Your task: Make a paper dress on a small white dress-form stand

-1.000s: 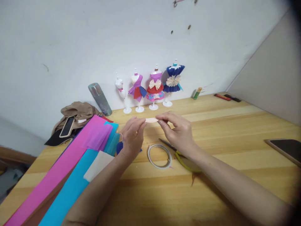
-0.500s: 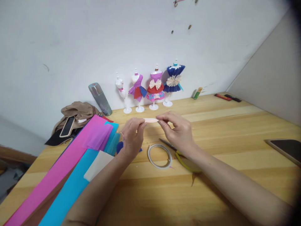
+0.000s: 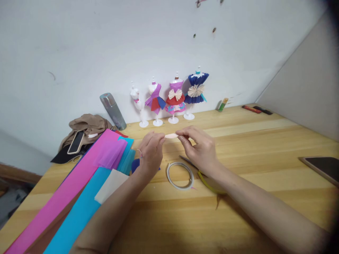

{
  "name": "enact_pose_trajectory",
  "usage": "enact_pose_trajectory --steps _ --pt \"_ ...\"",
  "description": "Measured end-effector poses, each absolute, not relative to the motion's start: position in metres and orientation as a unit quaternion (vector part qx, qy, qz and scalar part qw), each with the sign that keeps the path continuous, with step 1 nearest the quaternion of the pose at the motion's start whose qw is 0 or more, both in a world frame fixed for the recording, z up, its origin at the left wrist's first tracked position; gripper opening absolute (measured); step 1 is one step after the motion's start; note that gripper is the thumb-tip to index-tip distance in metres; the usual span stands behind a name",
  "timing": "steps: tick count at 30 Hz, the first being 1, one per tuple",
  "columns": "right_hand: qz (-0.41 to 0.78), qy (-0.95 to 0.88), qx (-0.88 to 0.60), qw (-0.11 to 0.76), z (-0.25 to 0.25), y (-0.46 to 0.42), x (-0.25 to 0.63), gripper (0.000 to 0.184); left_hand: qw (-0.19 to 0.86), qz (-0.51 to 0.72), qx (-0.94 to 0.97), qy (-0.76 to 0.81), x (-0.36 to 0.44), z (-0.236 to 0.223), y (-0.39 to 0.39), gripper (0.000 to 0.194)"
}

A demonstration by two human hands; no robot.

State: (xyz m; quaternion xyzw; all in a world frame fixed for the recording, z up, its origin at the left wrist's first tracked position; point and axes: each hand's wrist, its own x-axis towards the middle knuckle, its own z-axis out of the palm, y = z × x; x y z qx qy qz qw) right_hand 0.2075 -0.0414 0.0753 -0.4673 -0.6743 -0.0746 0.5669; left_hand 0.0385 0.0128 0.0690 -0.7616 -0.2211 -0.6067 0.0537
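A small pale peach paper strip (image 3: 171, 135) hangs in the air between my two hands, above the wooden table (image 3: 238, 211). My left hand (image 3: 150, 155) pinches its left end and my right hand (image 3: 199, 148) pinches its right end. Under my hands lie a thin roll of double-sided tape (image 3: 180, 175) and scissors with yellow-green handles (image 3: 209, 181), partly hidden by my right wrist. A dark blue paper scrap (image 3: 134, 164) peeks out behind my left wrist.
Pink, purple, cyan and cream crepe paper sheets (image 3: 79, 190) cover the left of the table. Several small mannequins (image 3: 169, 98) in paper dresses stand at the wall, beside a grey bottle (image 3: 113, 111). A phone (image 3: 75, 141) rests on brown cloth; a tablet (image 3: 321, 167) lies right.
My left fingers have slid a little along the strip toward my right hand, so less of the strip shows between them. Everything else has stayed put.
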Motion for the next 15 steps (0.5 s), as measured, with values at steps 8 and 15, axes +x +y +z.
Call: enact_pose_trajectory --steps 8,15 --pt "-0.078 -0.674 -0.471 0.563 0.0745 -0.0396 0.2075 0.015 0.008 -0.583 -0.767 -0.268 0.0365 0.0708 0.0123 0.012" --pt "-0.047 -0.671 -0.478 0.564 0.0743 -0.0369 0.2115 0.013 -0.055 -0.539 -0.776 -0.322 0.0367 0.0751 0.0116 0.015"
